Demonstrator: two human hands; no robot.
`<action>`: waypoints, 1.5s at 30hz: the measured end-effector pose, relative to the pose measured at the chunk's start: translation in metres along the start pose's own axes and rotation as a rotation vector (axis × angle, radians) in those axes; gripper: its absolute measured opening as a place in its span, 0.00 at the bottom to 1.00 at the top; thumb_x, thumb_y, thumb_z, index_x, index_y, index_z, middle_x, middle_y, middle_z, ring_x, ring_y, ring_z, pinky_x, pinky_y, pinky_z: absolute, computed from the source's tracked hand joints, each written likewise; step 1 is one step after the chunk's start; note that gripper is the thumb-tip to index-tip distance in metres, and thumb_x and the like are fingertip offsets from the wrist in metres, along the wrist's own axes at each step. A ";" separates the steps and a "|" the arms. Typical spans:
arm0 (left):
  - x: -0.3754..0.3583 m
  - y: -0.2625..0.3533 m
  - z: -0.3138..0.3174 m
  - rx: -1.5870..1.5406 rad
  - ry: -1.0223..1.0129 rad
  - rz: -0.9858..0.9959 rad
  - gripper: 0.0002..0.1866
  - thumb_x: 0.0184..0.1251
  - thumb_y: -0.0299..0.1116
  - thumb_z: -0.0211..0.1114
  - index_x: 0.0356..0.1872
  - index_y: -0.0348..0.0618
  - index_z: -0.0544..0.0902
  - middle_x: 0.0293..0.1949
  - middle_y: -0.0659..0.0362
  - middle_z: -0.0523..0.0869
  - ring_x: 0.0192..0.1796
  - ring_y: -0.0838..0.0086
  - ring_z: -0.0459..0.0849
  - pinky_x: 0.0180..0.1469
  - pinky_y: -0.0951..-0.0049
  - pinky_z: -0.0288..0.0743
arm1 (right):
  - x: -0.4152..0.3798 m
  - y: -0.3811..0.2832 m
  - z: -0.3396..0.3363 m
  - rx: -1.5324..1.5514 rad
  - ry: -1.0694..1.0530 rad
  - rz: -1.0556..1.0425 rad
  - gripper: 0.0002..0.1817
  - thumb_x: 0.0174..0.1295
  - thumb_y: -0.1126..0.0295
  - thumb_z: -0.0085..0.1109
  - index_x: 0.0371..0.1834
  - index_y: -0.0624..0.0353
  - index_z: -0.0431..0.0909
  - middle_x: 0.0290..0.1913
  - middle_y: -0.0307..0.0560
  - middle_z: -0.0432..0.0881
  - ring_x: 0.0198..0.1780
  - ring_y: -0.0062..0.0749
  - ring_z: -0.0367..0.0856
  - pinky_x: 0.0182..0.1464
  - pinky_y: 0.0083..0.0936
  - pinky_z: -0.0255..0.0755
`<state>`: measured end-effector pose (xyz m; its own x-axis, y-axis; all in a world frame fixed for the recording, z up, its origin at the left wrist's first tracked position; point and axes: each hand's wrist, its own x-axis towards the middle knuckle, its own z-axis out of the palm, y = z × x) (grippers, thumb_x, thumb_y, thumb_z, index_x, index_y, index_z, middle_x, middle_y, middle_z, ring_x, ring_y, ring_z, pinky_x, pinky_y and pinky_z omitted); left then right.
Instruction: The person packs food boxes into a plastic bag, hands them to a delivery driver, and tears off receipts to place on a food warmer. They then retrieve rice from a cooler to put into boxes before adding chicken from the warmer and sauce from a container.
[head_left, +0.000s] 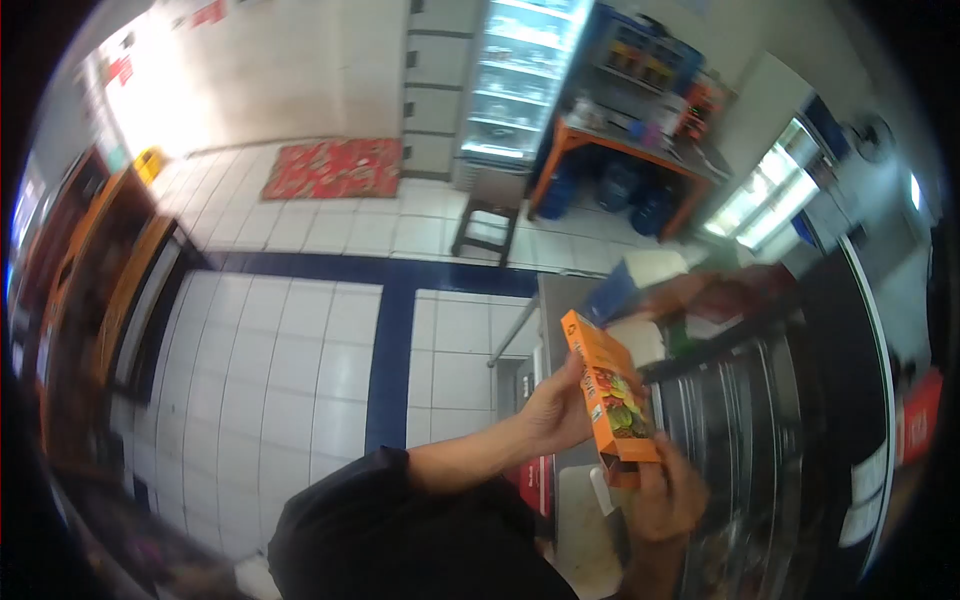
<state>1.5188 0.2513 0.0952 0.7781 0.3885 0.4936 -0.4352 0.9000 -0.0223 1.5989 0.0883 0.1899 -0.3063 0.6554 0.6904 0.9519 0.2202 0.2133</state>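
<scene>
An orange cardboard box (598, 375) with a vegetable picture on its front is held at a tilt in front of me. My left hand (558, 408) grips its left side near the middle. Fingers of my right hand (670, 492) close on the lower end, where a flap appears folded open over a dark gap. What is inside the box cannot be made out. Just below it lies a white handle-like thing (601, 491), beside a pale board (585, 540).
A glass-fronted case (740, 430) stands at the right, with blurred containers (650, 268) beyond the box. Farther off are a dark stool (490, 215), a red patterned mat (335, 168), a lit glass-door fridge (515, 85) and an orange-framed table (575, 140) with blue water jugs underneath.
</scene>
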 end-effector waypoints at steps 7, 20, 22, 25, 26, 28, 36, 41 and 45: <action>-0.079 0.021 0.015 0.116 0.514 0.290 0.34 0.68 0.60 0.61 0.64 0.46 0.71 0.58 0.52 0.79 0.62 0.61 0.78 0.68 0.54 0.67 | -0.009 -0.052 0.070 0.292 -0.199 0.393 0.12 0.59 0.79 0.64 0.46 0.67 0.79 0.50 0.57 0.80 0.50 0.53 0.82 0.52 0.50 0.77; -0.122 0.040 0.035 0.251 0.695 0.497 0.18 0.62 0.43 0.68 0.45 0.45 0.73 0.37 0.58 0.83 0.39 0.70 0.85 0.48 0.65 0.82 | 0.020 -0.078 0.104 0.460 -0.139 0.385 0.53 0.61 0.25 0.44 0.74 0.63 0.58 0.72 0.58 0.64 0.74 0.56 0.60 0.73 0.54 0.55; -0.123 0.042 0.037 0.217 0.767 0.571 0.17 0.63 0.43 0.67 0.43 0.45 0.74 0.36 0.58 0.83 0.38 0.70 0.85 0.47 0.64 0.82 | 0.019 -0.076 0.116 0.480 -0.136 0.392 0.56 0.58 0.22 0.40 0.75 0.61 0.55 0.74 0.56 0.61 0.76 0.55 0.57 0.75 0.56 0.52; -0.125 0.046 0.028 0.267 0.797 0.578 0.23 0.63 0.44 0.66 0.48 0.36 0.73 0.38 0.50 0.84 0.41 0.65 0.88 0.49 0.63 0.85 | 0.008 -0.073 0.132 0.564 -0.105 0.381 0.53 0.60 0.24 0.41 0.74 0.59 0.56 0.73 0.53 0.64 0.75 0.55 0.58 0.75 0.59 0.51; -0.125 0.048 0.027 0.267 0.798 0.578 0.23 0.63 0.44 0.66 0.48 0.36 0.73 0.38 0.50 0.84 0.41 0.65 0.88 0.49 0.63 0.85 | 0.003 -0.071 0.134 0.552 -0.073 0.310 0.44 0.63 0.32 0.49 0.68 0.59 0.64 0.69 0.53 0.66 0.74 0.55 0.59 0.74 0.61 0.52; -0.125 0.043 0.024 0.198 0.797 0.607 0.17 0.63 0.44 0.66 0.42 0.44 0.74 0.35 0.56 0.83 0.39 0.67 0.86 0.47 0.62 0.83 | -0.011 -0.066 0.133 0.529 -0.044 0.253 0.35 0.66 0.39 0.56 0.61 0.58 0.71 0.65 0.52 0.69 0.73 0.55 0.61 0.73 0.63 0.54; -0.118 0.039 0.025 0.161 0.832 0.551 0.18 0.62 0.46 0.65 0.41 0.41 0.75 0.36 0.53 0.83 0.40 0.63 0.86 0.48 0.60 0.82 | -0.009 -0.064 0.121 0.233 -0.044 0.077 0.13 0.67 0.60 0.59 0.40 0.60 0.79 0.61 0.49 0.74 0.67 0.54 0.70 0.71 0.63 0.59; -0.121 0.031 0.000 0.086 0.785 0.538 0.21 0.64 0.46 0.64 0.44 0.37 0.75 0.39 0.49 0.82 0.46 0.57 0.85 0.57 0.53 0.78 | -0.008 -0.061 0.110 0.147 -0.052 0.062 0.09 0.63 0.62 0.63 0.37 0.55 0.80 0.62 0.47 0.77 0.65 0.51 0.73 0.69 0.62 0.61; -0.118 0.025 0.016 0.161 0.877 0.522 0.23 0.65 0.48 0.61 0.46 0.36 0.75 0.43 0.46 0.82 0.48 0.55 0.83 0.59 0.51 0.77 | -0.019 -0.056 0.099 0.125 -0.052 0.136 0.06 0.59 0.63 0.68 0.31 0.49 0.81 0.58 0.42 0.80 0.63 0.46 0.75 0.68 0.61 0.62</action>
<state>1.4089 0.2249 0.0500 0.5039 0.7885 -0.3526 -0.8186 0.5662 0.0964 1.5500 0.1351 0.0958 -0.1783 0.7212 0.6694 0.9766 0.2127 0.0310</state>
